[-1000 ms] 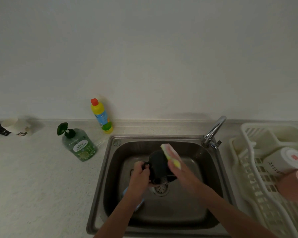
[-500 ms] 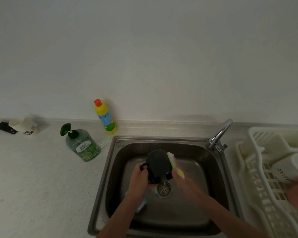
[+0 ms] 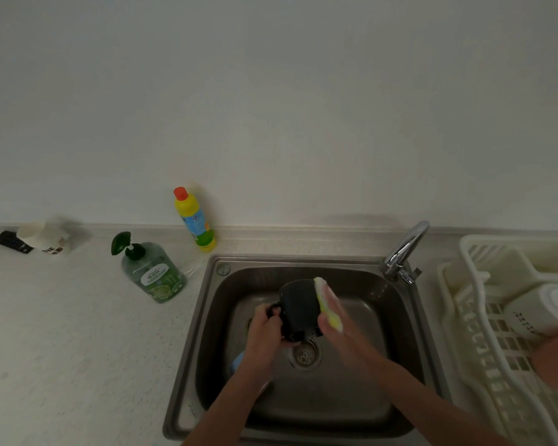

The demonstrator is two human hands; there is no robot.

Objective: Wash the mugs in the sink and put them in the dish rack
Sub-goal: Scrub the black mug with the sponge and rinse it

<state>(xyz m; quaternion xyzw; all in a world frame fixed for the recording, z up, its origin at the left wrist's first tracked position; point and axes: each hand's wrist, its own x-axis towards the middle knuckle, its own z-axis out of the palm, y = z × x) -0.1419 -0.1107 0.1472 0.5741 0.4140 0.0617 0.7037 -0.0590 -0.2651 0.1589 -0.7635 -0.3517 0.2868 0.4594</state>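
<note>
left hand: left hand (image 3: 264,328) curled round the handle side of the dark mug (image 3: 298,305), fingers wrapped at the handle, holding it up over the basin
right hand: right hand (image 3: 339,333) grips a yellow-green and pink sponge (image 3: 328,303), fingers closed on it, sponge pressed flat against the mug's right side
mug position: dark mug sits between the 2 hands, tilted, mouth facing down toward the drain (image 3: 304,354); left hand on its left, sponge touching its right wall
sink: steel sink (image 3: 397,320), square basin, mug held above the middle, just behind the drain
blue item: a small blue thing (image 3: 237,362) in the basin, mostly hidden under the left forearm, cannot tell what it is
faucet: chrome faucet (image 3: 405,249) at the back right corner of the sink
dish rack: white plastic dish rack (image 3: 484,317) right of the sink, touching the counter; 1 white mug (image 3: 541,312) lying on its side in it, 1 pink mug (image 3: 556,362) at the right edge, partly cut off
counter: pale speckled counter (image 3: 71,333); green soap pump bottle (image 3: 150,270) left of the sink, yellow bottle (image 3: 195,220) with red cap by the wall behind it
far left: white cup (image 3: 45,238) and a dark flat object (image 3: 12,241) near the wall, blurry
wall: plain pale wall (image 3: 271,107) fills the upper half
</note>
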